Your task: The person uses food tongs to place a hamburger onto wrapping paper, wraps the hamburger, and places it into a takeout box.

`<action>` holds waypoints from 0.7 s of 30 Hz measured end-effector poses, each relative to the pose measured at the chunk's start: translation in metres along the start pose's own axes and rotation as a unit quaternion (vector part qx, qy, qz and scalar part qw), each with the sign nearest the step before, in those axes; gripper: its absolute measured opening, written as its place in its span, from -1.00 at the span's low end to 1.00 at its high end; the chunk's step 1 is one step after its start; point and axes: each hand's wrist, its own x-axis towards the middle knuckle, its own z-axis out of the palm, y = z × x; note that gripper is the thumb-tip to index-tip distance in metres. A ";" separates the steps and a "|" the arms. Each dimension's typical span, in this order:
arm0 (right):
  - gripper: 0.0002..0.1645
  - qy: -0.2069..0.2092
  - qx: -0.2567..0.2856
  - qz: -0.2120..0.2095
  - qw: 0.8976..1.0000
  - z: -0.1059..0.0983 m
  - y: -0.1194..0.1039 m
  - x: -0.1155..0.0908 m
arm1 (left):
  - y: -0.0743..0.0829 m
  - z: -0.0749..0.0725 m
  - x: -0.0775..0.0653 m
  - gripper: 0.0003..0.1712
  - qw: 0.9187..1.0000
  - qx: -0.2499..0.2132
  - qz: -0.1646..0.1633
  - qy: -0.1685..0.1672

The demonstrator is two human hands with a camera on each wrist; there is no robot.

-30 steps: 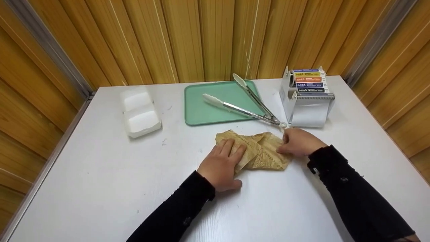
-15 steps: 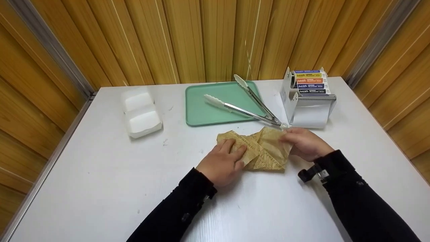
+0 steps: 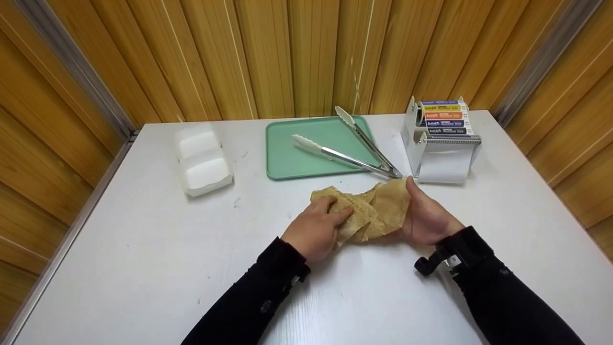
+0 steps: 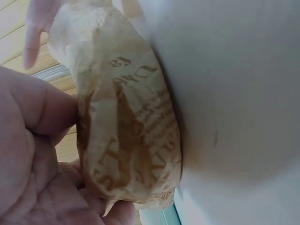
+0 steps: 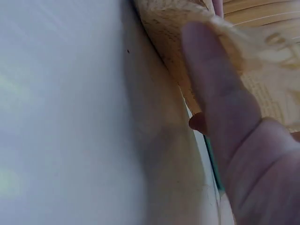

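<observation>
A bundle in tan printed wrapping paper (image 3: 354,213) lies on the white table in front of me. Its print and crumpled rounded end show in the left wrist view, while its contents are hidden. My left hand (image 3: 313,230) holds the bundle's left part, fingers over the top and thumb at the near side. At the right end, my right hand (image 3: 428,215) pushes up a loose paper flap (image 3: 391,201) with its thumb raised. The right wrist view has one straight finger (image 5: 218,77) against the paper.
Behind the bundle, metal tongs (image 3: 352,160) with white tips lie spread across a green tray (image 3: 282,165). A label dispenser (image 3: 443,143) with colourful rolls stands at the back right. An opened white box (image 3: 206,163) sits at the left. Wood-patterned panels (image 3: 268,57) enclose the table.
My right hand went from pinching the paper's right end to lifting it, then turned palm inward, folding the flap up and leftward. My left hand stays on the bundle.
</observation>
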 end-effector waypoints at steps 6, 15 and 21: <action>-0.03 0.020 -0.043 -0.030 0.998 0.015 0.012 0.010 | 0.000 0.002 0.000 -0.36 1.000 -0.011 0.003 0.002; 0.16 0.112 -0.145 -0.013 0.983 0.061 0.022 0.028 | -0.002 0.003 -0.001 -0.38 0.999 -0.024 0.011 -0.019; -0.05 0.107 -0.155 -0.039 0.981 0.077 0.028 0.034 | -0.002 0.003 -0.001 -0.38 0.999 -0.042 0.011 -0.025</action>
